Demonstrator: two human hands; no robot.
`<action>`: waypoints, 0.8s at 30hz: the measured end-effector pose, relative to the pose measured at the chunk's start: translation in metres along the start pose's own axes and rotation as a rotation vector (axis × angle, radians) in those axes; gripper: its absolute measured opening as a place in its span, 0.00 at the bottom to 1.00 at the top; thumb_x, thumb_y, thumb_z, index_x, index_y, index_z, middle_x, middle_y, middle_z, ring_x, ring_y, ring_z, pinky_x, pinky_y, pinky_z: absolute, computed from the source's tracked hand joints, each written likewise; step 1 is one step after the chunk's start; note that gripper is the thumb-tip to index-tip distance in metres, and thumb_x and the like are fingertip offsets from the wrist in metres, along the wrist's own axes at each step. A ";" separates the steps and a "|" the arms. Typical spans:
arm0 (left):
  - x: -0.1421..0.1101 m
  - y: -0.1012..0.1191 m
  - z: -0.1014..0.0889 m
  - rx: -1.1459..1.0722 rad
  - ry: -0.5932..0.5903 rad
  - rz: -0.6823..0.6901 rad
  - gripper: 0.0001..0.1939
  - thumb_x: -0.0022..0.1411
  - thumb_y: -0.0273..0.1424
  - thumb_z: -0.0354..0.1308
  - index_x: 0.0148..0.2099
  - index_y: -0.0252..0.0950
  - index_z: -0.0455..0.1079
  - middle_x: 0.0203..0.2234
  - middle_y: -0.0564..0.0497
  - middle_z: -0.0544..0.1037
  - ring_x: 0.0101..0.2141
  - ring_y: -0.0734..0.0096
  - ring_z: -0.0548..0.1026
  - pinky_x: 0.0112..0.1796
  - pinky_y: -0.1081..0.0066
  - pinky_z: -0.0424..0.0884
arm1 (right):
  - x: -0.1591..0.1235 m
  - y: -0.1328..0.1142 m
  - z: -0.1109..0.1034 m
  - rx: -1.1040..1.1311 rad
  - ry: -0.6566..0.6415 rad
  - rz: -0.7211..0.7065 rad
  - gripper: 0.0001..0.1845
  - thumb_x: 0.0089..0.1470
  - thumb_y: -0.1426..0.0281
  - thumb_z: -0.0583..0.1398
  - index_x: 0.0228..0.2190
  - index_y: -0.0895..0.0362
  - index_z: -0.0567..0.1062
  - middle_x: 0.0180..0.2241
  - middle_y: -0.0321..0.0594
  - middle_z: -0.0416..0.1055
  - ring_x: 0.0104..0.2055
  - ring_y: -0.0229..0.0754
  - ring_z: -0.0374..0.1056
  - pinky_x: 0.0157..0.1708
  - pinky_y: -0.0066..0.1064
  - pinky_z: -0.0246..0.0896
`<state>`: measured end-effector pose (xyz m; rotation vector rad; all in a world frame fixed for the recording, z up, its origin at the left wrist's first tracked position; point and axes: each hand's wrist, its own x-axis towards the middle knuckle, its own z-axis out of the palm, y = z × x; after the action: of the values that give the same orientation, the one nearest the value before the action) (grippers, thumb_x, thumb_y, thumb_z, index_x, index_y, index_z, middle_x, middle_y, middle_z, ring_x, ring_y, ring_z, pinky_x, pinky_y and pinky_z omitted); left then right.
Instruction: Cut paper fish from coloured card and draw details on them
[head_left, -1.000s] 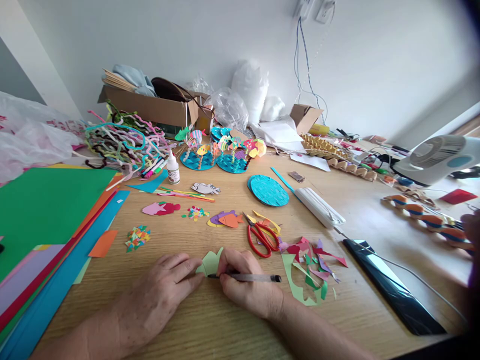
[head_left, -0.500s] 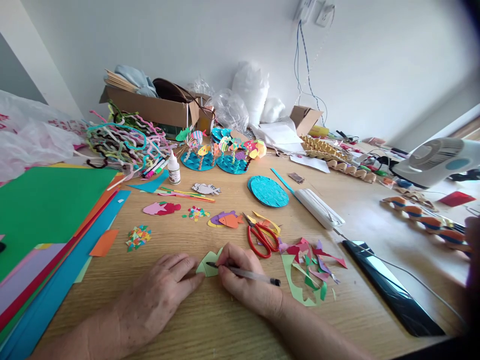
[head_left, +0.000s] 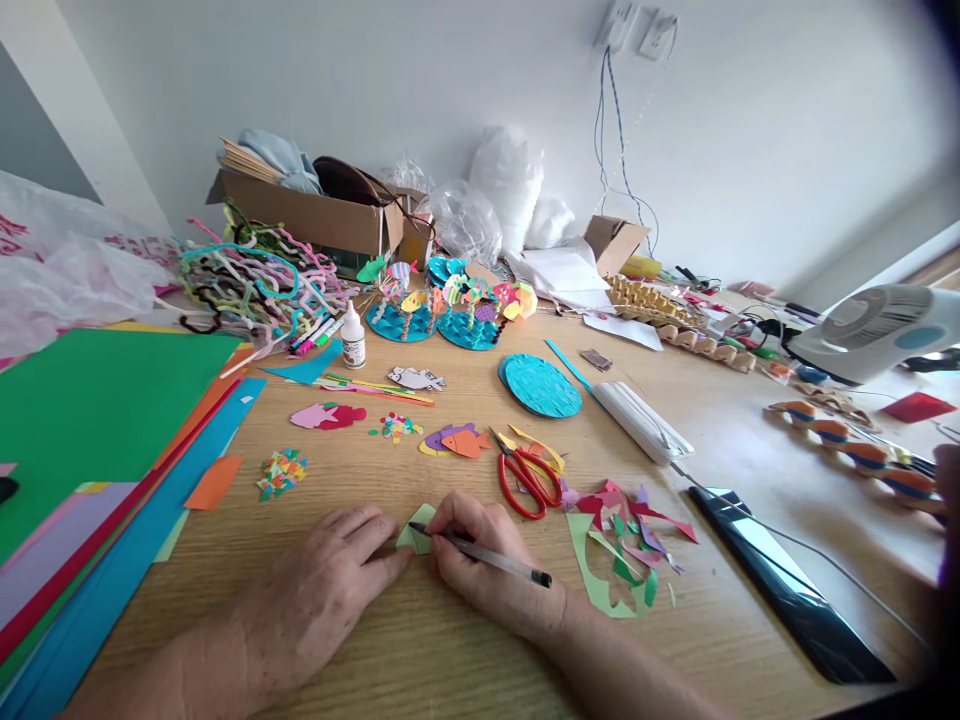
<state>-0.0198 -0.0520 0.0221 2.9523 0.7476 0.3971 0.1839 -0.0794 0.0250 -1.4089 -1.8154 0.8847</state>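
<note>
My right hand [head_left: 480, 555] grips a pen [head_left: 495, 560] with a clear barrel and dark ends. Its tip rests on a small light green paper cutout [head_left: 414, 536], partly covered by my fingers. My left hand [head_left: 337, 560] lies flat with fingers stretched out, the fingertips at the cutout's left edge. Beyond my right hand lie red-handled scissors [head_left: 529, 485], blades parted. Close by are orange and purple paper fish [head_left: 461, 440], a pink and red pair of paper fish [head_left: 330, 416] and a fish drawn on white paper [head_left: 417, 378].
Coloured paper sheets [head_left: 112, 400] fill the left side. Paper scraps [head_left: 626, 530] and a black phone-like slab [head_left: 787, 590] lie right. Farther back stand a glue bottle [head_left: 353, 338], blue discs [head_left: 541, 385], fish decorations [head_left: 439, 310], pipe cleaners [head_left: 255, 280] and a power strip [head_left: 643, 422].
The pen tip has moved up and left across the green cutout, and my right hand has shifted slightly left, covering more of it. My left hand stays in place.
</note>
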 end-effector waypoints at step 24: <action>0.000 -0.001 -0.003 0.050 0.015 0.030 0.14 0.66 0.25 0.47 0.47 0.46 0.69 0.39 0.54 0.72 0.40 0.67 0.70 0.42 0.67 0.71 | -0.005 -0.007 -0.009 0.065 -0.049 0.042 0.06 0.36 0.78 0.51 0.19 0.56 0.63 0.18 0.31 0.58 0.20 0.33 0.55 0.20 0.23 0.46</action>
<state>-0.0208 -0.0508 0.0249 3.0137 0.7266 0.4092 0.1888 -0.0848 0.0352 -1.4004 -1.7824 0.9990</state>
